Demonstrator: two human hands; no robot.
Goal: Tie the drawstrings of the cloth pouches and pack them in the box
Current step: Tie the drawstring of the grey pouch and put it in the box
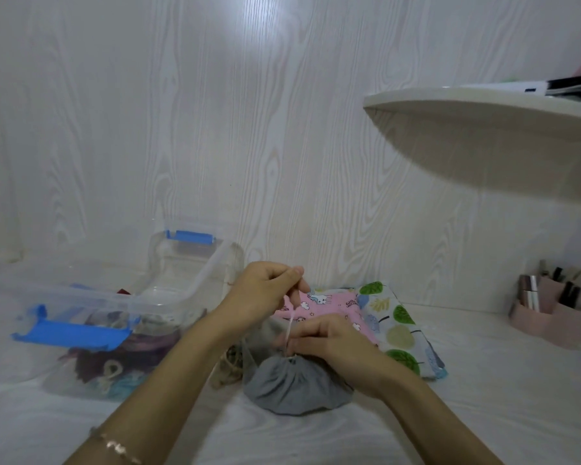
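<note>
Left hand [265,290] pinches the pale drawstring [289,325] up taut, right hand [329,340] pinches it at the gathered neck of the grey pouch [296,385] on the surface [467,407] beside the clear box [212,263], and any slack here could let the knot slip open!

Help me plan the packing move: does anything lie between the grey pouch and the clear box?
Only a tan corded bundle lies on the table between the grey pouch and the clear box; the left forearm crosses that gap too.

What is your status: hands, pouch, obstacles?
Left hand pinches drawstring, raised. Right hand pinches it at grey pouch neck. Pouch gathered, beside open box. No obstacle seen.
</note>
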